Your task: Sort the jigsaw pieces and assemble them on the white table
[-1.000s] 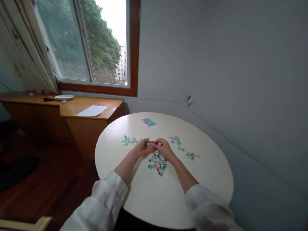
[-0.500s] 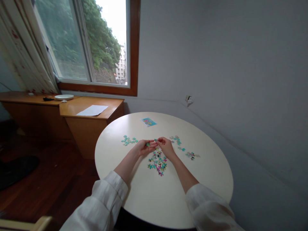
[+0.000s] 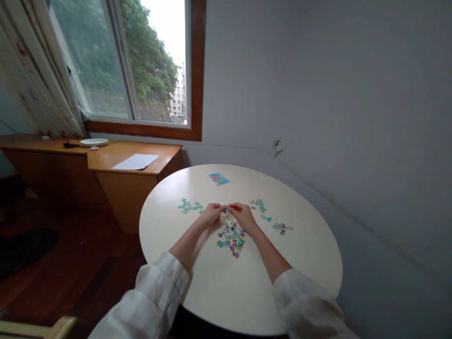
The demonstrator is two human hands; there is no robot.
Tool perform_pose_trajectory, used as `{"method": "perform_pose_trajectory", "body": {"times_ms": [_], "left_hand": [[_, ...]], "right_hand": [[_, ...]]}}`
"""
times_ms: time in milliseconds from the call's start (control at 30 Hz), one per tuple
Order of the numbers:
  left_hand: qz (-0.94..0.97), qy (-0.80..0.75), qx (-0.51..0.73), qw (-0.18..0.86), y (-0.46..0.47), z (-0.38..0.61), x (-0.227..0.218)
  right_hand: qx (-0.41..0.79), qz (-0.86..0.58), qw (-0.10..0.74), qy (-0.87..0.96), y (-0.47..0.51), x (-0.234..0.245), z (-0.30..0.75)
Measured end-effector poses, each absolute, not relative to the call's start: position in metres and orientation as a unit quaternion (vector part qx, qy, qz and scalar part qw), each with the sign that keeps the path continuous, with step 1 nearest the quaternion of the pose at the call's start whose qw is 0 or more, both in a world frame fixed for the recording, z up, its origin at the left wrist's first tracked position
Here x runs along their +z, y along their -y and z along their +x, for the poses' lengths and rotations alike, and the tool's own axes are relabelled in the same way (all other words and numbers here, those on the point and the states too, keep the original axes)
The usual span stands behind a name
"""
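Together, a person's left hand [image 3: 212, 215] and right hand [image 3: 242, 216] are meeting fingertip to fingertip over a round cream table [image 3: 219, 292], pinching a small teal puzzle piece [image 3: 226, 208] between them. That piece is showing only as a speck of blue-green between the thumbs and forefingers, too small for its outline or printed picture to be made out; its long axis and the way it is pointing cannot be told either. It is being held just above the tabletop, at the far edge of a loose cluster of joined pieces [image 3: 231, 237] in teal, pink, yellow and black, which is lying directly beneath the wrists. Both hands are closing to a fine pinch, remaining fingers curled in, though which hand is bearing the piece's weight is unclear. White sleeves are covering both forearms. Left of the hands a small teal group of pieces [image 3: 189, 205] is lying apart, and to the right a scattered trail of pieces [image 3: 270, 218] is running toward the table's edge. Farther back, a printed reference card [image 3: 218, 178] is lying flat near the rim.
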State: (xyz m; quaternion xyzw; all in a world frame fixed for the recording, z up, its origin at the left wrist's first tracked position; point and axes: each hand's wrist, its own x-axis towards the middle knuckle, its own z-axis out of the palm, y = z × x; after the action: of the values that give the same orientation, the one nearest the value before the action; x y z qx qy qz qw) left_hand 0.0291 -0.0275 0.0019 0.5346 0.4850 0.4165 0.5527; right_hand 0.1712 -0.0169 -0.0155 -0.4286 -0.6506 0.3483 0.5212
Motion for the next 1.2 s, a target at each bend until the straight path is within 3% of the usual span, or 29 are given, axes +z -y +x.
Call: {"method": "perform_pose_trajectory", "body": {"times_ms": [267,433,800,1000,1200], "left_hand": [[0.658,-0.545,0.38,0.354,0.024,0.025,0.002],[0.639,-0.63,0.357,0.26,0.025,0.015,0.007],[0.567,-0.705,0.344,0.253,0.015,-0.009,0.003],[0.6,-0.725,0.275,0.196,0.009,-0.012,0.002],[0.582,-0.724,0.298,0.219,0.003,-0.016,-0.003]], "right_hand": [[0.341,-0.438,0.506,0.66,0.017,-0.016,0.169],[0.321,-0.456,0.503,0.66,0.018,-0.015,0.17],[0.319,-0.463,0.493,0.664,0.023,-0.011,0.169],[0.316,-0.453,0.493,0.672,0.022,-0.015,0.169],[0.321,-0.447,0.496,0.672,0.021,-0.017,0.168]]}}
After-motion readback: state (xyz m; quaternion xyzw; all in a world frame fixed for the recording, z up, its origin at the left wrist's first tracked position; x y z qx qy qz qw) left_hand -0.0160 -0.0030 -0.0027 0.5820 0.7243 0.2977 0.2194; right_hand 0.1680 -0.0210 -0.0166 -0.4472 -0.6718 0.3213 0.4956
